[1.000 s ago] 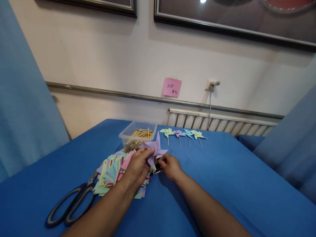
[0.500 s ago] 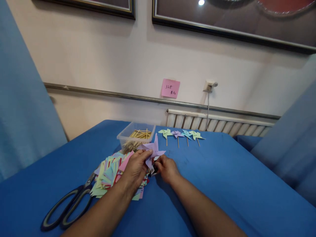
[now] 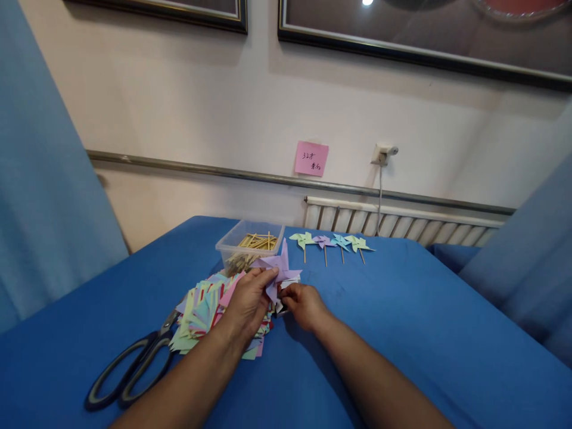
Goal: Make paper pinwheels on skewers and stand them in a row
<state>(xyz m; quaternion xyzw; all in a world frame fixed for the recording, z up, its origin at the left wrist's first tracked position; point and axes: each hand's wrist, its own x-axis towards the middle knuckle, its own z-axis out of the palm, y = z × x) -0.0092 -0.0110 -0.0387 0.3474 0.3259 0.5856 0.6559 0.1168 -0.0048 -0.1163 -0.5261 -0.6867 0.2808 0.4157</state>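
My left hand (image 3: 248,304) pinches a folded purple paper pinwheel (image 3: 277,268) just above the blue table (image 3: 402,310). My right hand (image 3: 304,305) is closed beside it, fingertips at the pinwheel's lower flap; a small dark item under them is hard to make out. Under my left hand lies a pile of coloured paper squares (image 3: 205,310). A clear plastic box of wooden sticks (image 3: 251,244) stands just behind the pinwheel.
Several finished pinwheels on sticks (image 3: 333,243) lie in a row at the table's far side. Large black-handled scissors (image 3: 129,369) rest at the left front. A pink note (image 3: 311,158) hangs on the wall above a radiator (image 3: 402,223).
Both hands stay at the purple pinwheel with only small finger shifts. My right hand has moved slightly closer to the left.
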